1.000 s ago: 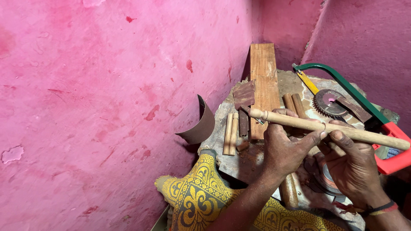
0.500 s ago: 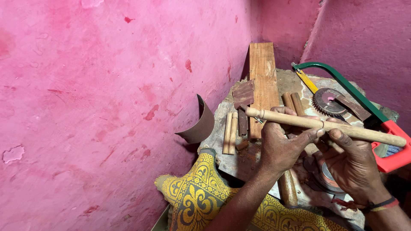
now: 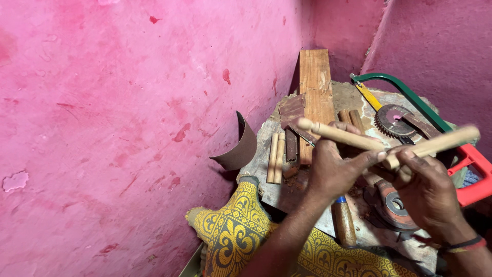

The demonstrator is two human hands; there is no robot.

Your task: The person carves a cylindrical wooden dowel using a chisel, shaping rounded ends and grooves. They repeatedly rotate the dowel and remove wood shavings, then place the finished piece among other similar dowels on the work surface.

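left hand [image 3: 335, 169] is closed around a pale wooden dowel [image 3: 338, 135] near its inner end; right hand [image 3: 428, 192] pinches a second wooden dowel [image 3: 435, 145] between thumb and fingers. both are held in the air above the worktop [image 3: 266, 164], inner ends near each other. judged light, stiff, smooth, liable to roll; best gripped around the shaft. a hacksaw [image 3: 410, 97], toothed disc [image 3: 392, 121] and plank [image 3: 315, 82] lie behind.

Hacksaw [image 3: 410, 100], toothed disc [image 3: 392, 121], plank [image 3: 315, 84], pink wall [image 3: 128, 102].
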